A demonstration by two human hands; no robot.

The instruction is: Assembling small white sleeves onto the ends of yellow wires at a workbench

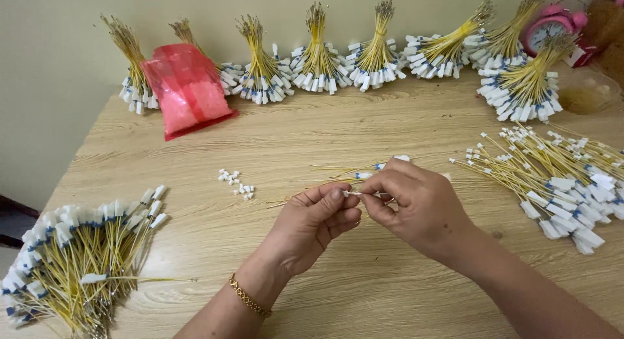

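Head view, read from left to right. At the lower left corner of the wooden bench (364, 293) lies a loose heap of yellow wires (78, 254) with white-and-blue tagged ends. Behind it, a red plastic bag (185, 89) leans against the wall, in front of a row of tied wire bundles (318, 56) that runs along the back edge. A small scatter of white plastic caps (237, 183) rests on the bench, left of centre.

At centre, the left hand (312, 225), a gold bracelet (247, 297) on its wrist, is curled, with thumb and forefinger pinched on a small white piece at the end of a thin yellow wire (354, 176). The right hand (416, 206) meets it fingertip to fingertip, its fingers closed on the same wire end. Both hands are raised just above the bench, and a few tagged wires lie under and behind them.

On the right, a spread pile of unbundled wires (552, 176) lies flat. A pink alarm clock (552, 27) stands at the far right corner.
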